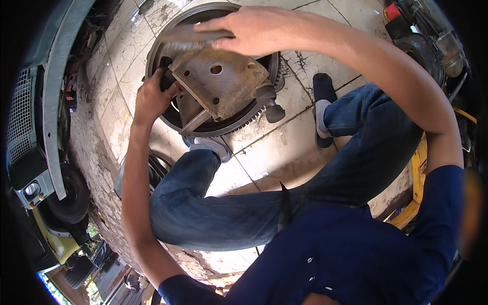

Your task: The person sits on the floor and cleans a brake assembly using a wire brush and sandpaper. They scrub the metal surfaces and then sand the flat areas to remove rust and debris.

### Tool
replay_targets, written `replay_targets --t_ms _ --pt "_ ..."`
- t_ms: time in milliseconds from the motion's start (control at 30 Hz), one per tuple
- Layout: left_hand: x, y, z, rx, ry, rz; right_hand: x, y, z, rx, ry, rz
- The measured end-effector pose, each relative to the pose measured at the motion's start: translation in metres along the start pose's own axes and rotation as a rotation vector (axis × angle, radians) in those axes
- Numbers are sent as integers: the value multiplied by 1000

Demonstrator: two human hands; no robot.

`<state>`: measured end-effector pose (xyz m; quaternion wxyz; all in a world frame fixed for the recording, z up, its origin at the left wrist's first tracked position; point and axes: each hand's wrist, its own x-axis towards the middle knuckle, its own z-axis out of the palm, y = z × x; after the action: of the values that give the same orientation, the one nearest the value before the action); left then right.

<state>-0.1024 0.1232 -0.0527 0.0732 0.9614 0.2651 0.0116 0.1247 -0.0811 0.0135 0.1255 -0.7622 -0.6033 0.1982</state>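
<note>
A rusty metal bracket [223, 84] with several holes lies on a large dark toothed ring, like a flywheel [155, 48], on the floor before me. My left hand [152, 96] is closed on the bracket's left side, its fingertips partly hidden. From the right, my right hand [249, 30] reaches across the top and grips a brush [190, 39] with pale bristles, smeared by motion. The bristles are at the bracket's far edge; whether they touch it I cannot tell. A round-ended metal fitting [274, 113] sticks out from the bracket's near right corner.
Cracked, stained tiles [300, 147] surround the wheel, and my feet [325, 109] rest close to it. A vehicle with a grille [21, 117] stands at left. Dark machine parts [417, 48] sit at far right, and a yellow frame [418, 173] is beside my right leg.
</note>
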Motion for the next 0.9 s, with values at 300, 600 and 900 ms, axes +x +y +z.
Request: replay_targets --t_ms 300,600,900 --pt "-3 -26 14 -51 7 18 -5 3 -13 125 -173 -115" --pt "-1 -26 12 -115 -12 55 -15 15 -9 90 -53 -301" --pt "-3 -23 13 -118 14 35 -23 -5 -14 -31 -79 -161"
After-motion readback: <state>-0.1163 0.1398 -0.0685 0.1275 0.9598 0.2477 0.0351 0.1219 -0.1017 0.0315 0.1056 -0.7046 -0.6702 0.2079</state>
